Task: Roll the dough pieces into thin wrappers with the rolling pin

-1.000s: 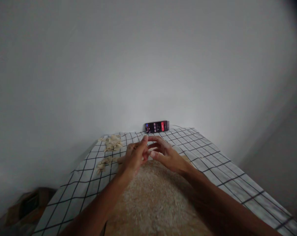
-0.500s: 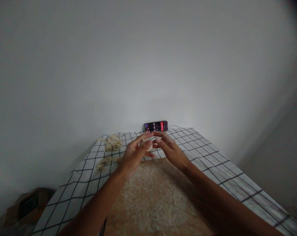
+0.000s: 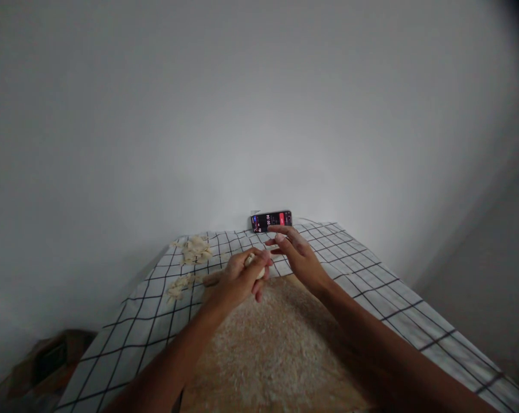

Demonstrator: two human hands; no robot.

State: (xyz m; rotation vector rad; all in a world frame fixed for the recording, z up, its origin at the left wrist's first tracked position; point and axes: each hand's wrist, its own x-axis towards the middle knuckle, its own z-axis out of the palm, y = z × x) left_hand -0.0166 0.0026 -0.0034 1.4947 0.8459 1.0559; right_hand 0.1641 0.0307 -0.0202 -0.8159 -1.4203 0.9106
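Observation:
My left hand (image 3: pixel 237 278) is curled around a small pale lump of dough (image 3: pixel 256 265) above the far edge of a floured wooden board (image 3: pixel 280 355). My right hand (image 3: pixel 296 255) hovers just to the right of it with fingers stretched out and apart, holding nothing, its fingertips close to the lump. Both forearms reach in from the bottom of the view over the board.
The board lies on a white cloth with a black grid (image 3: pixel 362 275) covering a table against a grey wall. A phone (image 3: pixel 271 220) with a lit screen leans on the wall at the far edge. Folded dough pieces (image 3: pixel 195 249) lie at far left, more (image 3: pixel 177 287) nearer.
The hands rose toward the phone with the lump between them, then parted. The left hand has dropped back a little with the lump in it, and the right hand has opened.

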